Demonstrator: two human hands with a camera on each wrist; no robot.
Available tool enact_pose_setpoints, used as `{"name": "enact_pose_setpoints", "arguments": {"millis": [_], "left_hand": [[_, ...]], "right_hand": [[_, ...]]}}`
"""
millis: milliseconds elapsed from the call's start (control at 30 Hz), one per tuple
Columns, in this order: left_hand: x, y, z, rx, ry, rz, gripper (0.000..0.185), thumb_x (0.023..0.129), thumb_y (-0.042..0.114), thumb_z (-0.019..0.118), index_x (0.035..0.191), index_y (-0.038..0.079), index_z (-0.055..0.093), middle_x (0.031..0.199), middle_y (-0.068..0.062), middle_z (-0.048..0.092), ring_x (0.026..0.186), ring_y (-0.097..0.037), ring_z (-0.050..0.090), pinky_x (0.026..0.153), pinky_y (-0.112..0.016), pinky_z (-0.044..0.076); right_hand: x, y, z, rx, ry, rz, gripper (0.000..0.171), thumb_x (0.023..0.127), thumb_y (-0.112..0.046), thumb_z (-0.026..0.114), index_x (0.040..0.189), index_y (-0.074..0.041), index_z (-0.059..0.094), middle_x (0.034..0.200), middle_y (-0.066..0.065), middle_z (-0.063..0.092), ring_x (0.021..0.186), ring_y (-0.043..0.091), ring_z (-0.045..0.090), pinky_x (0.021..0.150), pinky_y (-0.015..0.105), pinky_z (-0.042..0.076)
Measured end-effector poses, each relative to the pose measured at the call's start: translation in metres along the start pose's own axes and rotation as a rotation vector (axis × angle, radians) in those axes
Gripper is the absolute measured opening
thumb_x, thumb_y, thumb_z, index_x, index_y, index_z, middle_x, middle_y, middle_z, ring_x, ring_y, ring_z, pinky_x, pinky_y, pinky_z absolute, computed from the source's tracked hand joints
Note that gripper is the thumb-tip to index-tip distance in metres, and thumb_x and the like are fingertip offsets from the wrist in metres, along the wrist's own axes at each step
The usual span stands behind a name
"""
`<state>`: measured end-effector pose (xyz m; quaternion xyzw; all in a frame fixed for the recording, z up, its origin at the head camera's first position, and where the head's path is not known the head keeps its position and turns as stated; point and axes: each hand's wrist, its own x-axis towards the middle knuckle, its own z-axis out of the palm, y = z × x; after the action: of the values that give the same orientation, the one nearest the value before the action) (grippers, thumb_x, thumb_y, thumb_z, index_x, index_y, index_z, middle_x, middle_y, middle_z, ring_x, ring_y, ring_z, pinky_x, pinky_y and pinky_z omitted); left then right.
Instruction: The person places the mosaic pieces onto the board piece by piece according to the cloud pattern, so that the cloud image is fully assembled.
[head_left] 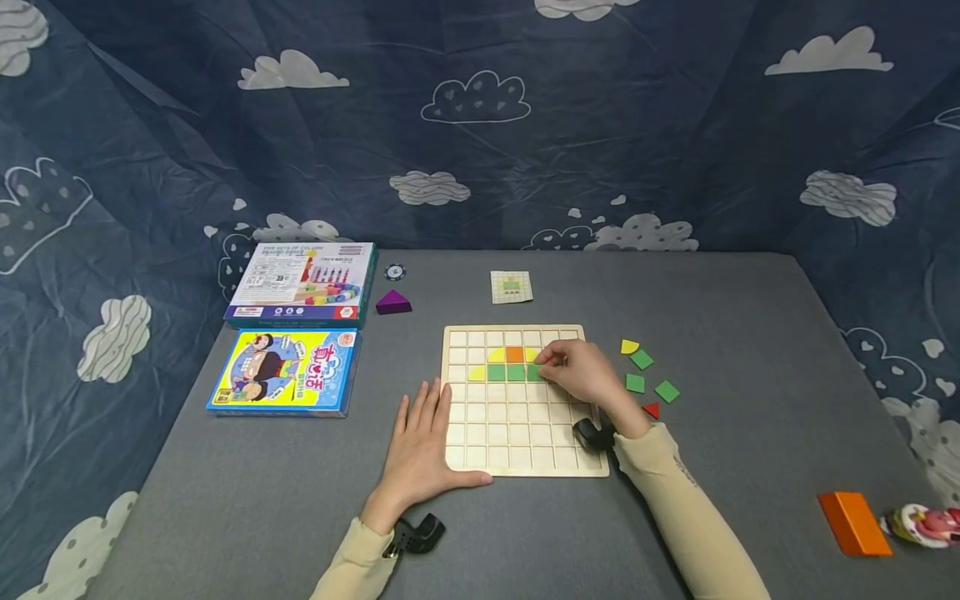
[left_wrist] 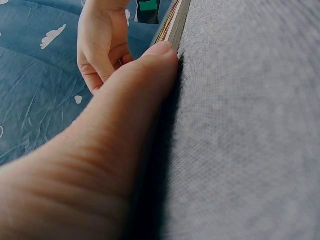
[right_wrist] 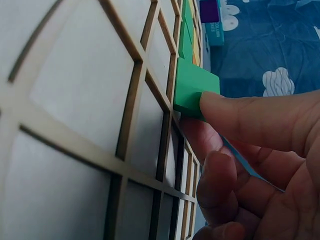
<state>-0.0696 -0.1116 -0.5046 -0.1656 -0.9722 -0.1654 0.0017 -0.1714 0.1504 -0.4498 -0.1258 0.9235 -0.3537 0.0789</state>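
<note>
Green square tile (right_wrist: 192, 92) | pinched in your right hand (head_left: 581, 375), half-seated in a cell right of the green row on the wooden grid board (head_left: 517, 433) | left hand (head_left: 420, 442) spread flat, steadying the board's near-left edge | done: yellow, orange, green pieces placed | left: loose tiles (head_left: 643, 377) right of board

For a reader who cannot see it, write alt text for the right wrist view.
A right hand pinches a green square tile at a cell of a pale wooden grid board. More green tiles sit in cells beyond it, with blue cloud-print cloth behind.
</note>
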Motion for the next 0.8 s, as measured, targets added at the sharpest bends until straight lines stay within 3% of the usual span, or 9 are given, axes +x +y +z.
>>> {"name": "enact_pose_setpoints", "arguments": {"millis": [800], "left_hand": [[-0.0004, -0.0010, -0.0002, -0.014, 0.009, 0.012, 0.133, 0.059, 0.085, 0.059, 0.152, 0.003, 0.010, 0.156, -0.015, 0.011, 0.143, -0.027, 0.000, 0.112, -0.047, -0.003]], "right_hand": [[0.0017, -0.0008, 0.0021, -0.060, 0.033, 0.017, 0.004, 0.084, -0.014, 0.072, 0.081, -0.011, 0.070, 0.071, -0.004, 0.061, 0.061, 0.014, 0.051, 0.057, 0.032, 0.039]]}}
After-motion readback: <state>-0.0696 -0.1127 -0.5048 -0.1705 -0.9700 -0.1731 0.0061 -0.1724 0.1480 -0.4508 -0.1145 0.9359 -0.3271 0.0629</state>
